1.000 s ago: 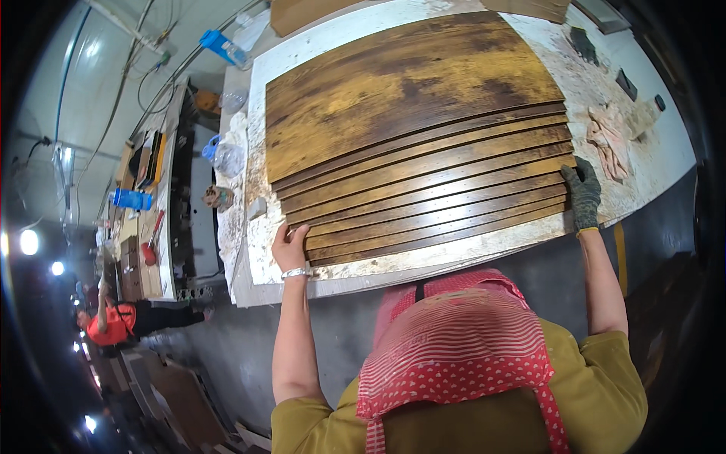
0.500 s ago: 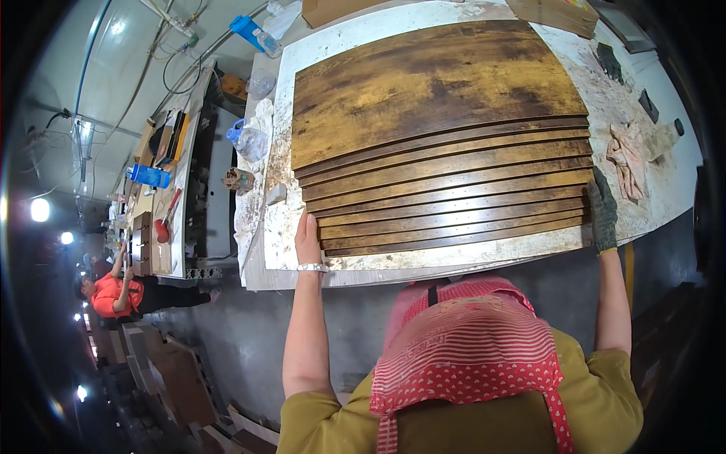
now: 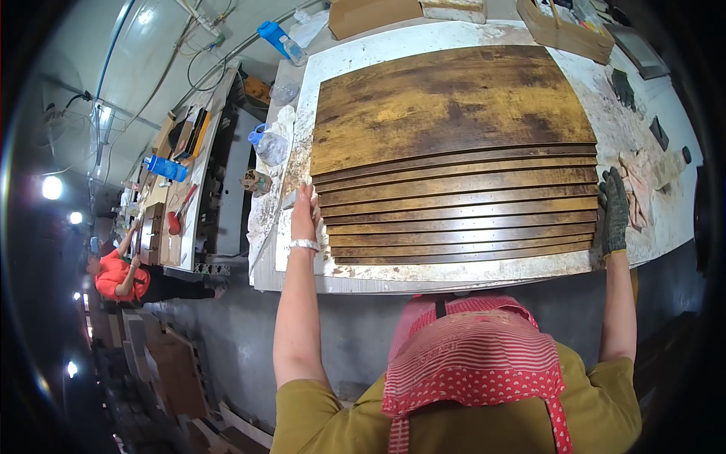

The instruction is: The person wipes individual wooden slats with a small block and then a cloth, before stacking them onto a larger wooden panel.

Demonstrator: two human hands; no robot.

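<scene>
A stack of brown wood-grain boards (image 3: pixel 454 106) lies on a white, stained worktop (image 3: pixel 302 113). Their near edges are stepped, so several show as narrow strips. My bare left hand (image 3: pixel 305 216), with a light band at the wrist, rests along the left side of the stack. Its fingers stretch forward, beside the board ends. On the other side my right hand (image 3: pixel 615 212), in a dark grey glove, lies lengthwise near the right ends, fingers out. Whether its palm touches the boards, I cannot tell. Neither hand is wrapped round a board.
Right of the stack lie a pinkish rag (image 3: pixel 635 193), a dark glove (image 3: pixel 623 89) and a clear bottle (image 3: pixel 669 168). A blue-topped jug (image 3: pixel 268 144) stands left. Cardboard boxes (image 3: pixel 567 34) sit at the back. A person in orange (image 3: pixel 117 271) works at another bench, far left.
Both hands have slid forward along the stack's sides, and the right has loosened from the board ends. The view has shifted, so the stack appears farther right and lower.
</scene>
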